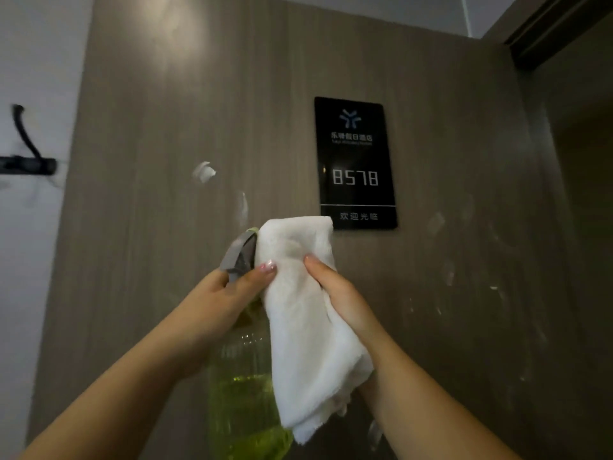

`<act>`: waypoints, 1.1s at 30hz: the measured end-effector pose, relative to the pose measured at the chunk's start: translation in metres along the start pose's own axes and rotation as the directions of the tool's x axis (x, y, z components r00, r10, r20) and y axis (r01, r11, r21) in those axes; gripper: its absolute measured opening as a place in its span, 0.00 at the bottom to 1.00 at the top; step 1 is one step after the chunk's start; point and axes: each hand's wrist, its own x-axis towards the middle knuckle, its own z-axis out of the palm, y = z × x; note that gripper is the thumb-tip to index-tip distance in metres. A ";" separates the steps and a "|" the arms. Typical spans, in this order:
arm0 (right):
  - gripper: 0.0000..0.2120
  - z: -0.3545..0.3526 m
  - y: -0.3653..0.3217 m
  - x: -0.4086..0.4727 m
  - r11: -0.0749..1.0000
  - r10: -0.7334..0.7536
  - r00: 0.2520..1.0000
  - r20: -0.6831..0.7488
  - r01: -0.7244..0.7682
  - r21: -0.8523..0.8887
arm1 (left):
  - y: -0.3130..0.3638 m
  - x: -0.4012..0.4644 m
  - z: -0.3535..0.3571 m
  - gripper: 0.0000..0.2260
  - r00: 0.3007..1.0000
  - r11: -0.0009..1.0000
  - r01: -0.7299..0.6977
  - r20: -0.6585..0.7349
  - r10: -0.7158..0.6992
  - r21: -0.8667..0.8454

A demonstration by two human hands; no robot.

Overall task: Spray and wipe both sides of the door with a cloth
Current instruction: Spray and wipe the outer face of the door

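Below the room-number plaque (355, 162), the left hand (219, 303) grips the spray bottle (243, 386) while the right hand (341, 293) clutches the white cloth (305, 327), both just before the door (159, 121). Foam streaks left of the plaque look unwiped; wiping them likely comes next.

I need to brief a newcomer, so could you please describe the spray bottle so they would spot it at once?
Start at the black plaque on the brown door. Below it, the left hand grips the bottle beside a white cloth. It alone is clear, with yellow-green liquid and a grey trigger.
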 end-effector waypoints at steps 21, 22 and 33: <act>0.26 0.013 -0.064 0.058 0.802 -0.568 0.790 -0.232 0.468 -0.371 | 0.058 0.046 -0.066 0.05 0.920 0.939 0.183 -0.388 -0.059 0.292; 0.26 0.015 -0.067 0.058 0.791 -0.581 0.779 -0.234 0.472 -0.390 | 0.059 0.045 -0.069 0.06 0.927 0.938 0.180 -0.370 -0.061 0.295; 0.24 0.042 -0.070 0.066 0.739 -0.626 0.731 -0.272 0.444 -0.507 | 0.069 0.041 -0.099 0.07 0.960 0.944 0.128 -0.277 -0.041 0.305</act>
